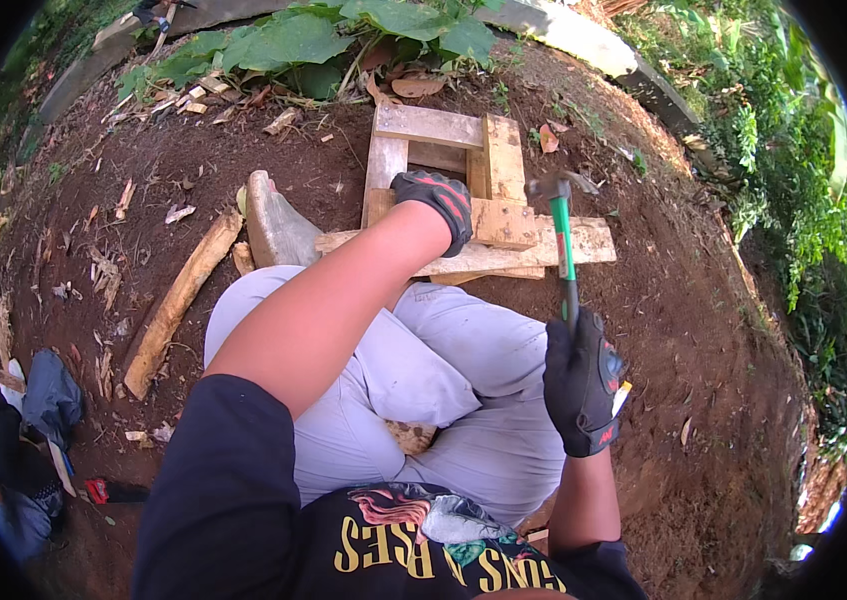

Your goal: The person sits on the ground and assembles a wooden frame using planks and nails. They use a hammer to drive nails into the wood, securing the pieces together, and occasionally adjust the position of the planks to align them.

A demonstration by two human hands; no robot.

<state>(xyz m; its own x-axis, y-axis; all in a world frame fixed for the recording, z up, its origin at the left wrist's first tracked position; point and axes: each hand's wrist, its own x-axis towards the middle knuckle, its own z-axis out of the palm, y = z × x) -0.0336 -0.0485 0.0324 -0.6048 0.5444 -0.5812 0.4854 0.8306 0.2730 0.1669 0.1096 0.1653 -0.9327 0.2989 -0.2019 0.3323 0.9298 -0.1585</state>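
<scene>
My right hand (580, 385), in a dark glove, grips a hammer (561, 240) by the lower end of its green and black handle. The hammer stands head up, to the right of a small frame of rough wooden boards (430, 125) on the soil. My left hand (435, 205), gloved in black with red marks, is curled over a short board (505, 222) at the frame's near side. Its fingertips are hidden, and I cannot make out what they pinch. Beneath that board a longer plank (583, 242) lies crosswise, close to my legs.
A boot (278, 225) stands left of the frame, beside a peeled log (178, 310). Wood chips (198, 95) and broad-leaved plants (293, 42) lie beyond. A dark bag (51, 398) sits at the left, with a red and black object (113, 491) near it. Greenery (793, 170) borders the right.
</scene>
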